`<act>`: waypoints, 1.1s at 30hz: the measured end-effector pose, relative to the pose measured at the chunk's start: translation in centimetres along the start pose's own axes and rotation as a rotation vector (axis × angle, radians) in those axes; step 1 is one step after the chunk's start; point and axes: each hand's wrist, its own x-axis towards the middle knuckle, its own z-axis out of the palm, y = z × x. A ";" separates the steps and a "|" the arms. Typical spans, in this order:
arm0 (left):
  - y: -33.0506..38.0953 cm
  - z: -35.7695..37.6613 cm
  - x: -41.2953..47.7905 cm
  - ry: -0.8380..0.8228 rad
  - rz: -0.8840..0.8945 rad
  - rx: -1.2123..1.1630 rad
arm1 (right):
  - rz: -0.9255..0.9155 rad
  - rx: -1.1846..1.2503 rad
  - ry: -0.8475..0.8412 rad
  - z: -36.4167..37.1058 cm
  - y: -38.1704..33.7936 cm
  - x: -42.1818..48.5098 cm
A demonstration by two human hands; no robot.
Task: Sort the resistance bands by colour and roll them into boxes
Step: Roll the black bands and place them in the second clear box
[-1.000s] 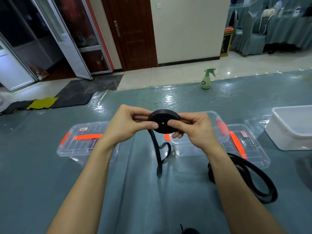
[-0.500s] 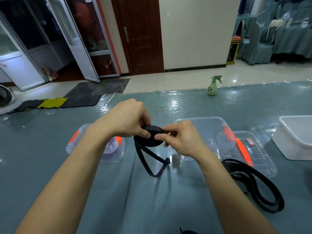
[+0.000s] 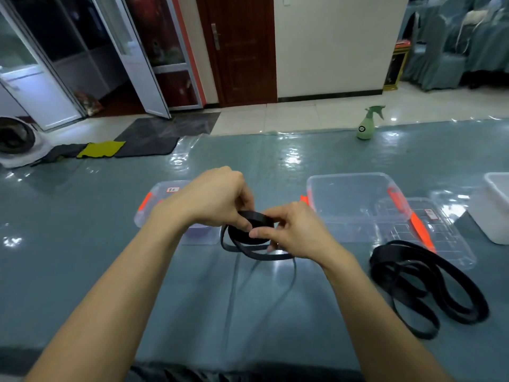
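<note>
1. My left hand (image 3: 217, 199) arches over the rolled black band (image 3: 252, 227), thumb and fingers pinching its near edge.
2. My right hand (image 3: 294, 232) pinches the roll's right side.
3. The roll hangs between both hands above the table (image 3: 82, 244); its loose tail loops just beneath.

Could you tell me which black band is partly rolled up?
The band gripped by left hand and right hand, coiled tight; the other bands lie loose at right.
</note>
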 end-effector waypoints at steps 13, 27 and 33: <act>0.4 10.0 1.4 0.236 -0.088 -1.012 | 0.172 0.515 0.092 -4.7 4.3 -3.1; 12.0 9.5 11.8 -0.029 0.148 0.312 | 0.225 -0.399 -0.090 -10.2 11.2 -4.2; 10.3 11.1 12.1 0.079 -0.074 -0.473 | 0.240 0.012 -0.001 -14.9 14.3 -5.4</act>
